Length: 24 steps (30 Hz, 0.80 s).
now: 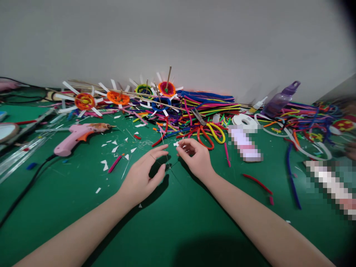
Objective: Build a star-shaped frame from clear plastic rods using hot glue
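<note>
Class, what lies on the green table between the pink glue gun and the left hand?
In the head view, a short pink pipe cleaner and scattered white scraps lie between the pink glue gun and the left hand.

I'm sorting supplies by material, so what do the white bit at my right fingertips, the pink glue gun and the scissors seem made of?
White bit: probably matte paper, thin and angular. Pink glue gun: likely smooth plastic, its body evenly coloured. Scissors: grey blades look metallic; bright, smooth handles, probably plastic.
</note>
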Tool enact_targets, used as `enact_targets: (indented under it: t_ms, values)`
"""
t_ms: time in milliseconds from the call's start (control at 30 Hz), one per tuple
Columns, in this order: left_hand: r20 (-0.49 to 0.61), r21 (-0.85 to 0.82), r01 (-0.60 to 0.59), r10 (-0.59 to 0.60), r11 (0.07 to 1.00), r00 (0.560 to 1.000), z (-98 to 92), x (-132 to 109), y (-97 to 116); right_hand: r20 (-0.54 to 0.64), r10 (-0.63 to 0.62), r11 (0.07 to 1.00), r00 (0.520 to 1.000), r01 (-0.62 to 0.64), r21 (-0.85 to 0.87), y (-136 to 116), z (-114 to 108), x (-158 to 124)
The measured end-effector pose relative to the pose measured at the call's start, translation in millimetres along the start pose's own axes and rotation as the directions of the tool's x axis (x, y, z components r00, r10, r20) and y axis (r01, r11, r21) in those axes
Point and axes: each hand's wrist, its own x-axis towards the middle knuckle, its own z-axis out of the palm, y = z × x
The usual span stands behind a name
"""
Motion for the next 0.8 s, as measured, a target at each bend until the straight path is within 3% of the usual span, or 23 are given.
enact_targets:
  t_ms: [800]
  values:
    - [0.008,0.012,0.009,-0.009,1.0,1.0,-1.9,-1.3,1.4,-0.016,-0.019,1.0,1.0,0.019,-0.023,-1.4,-0.2,-0.6]
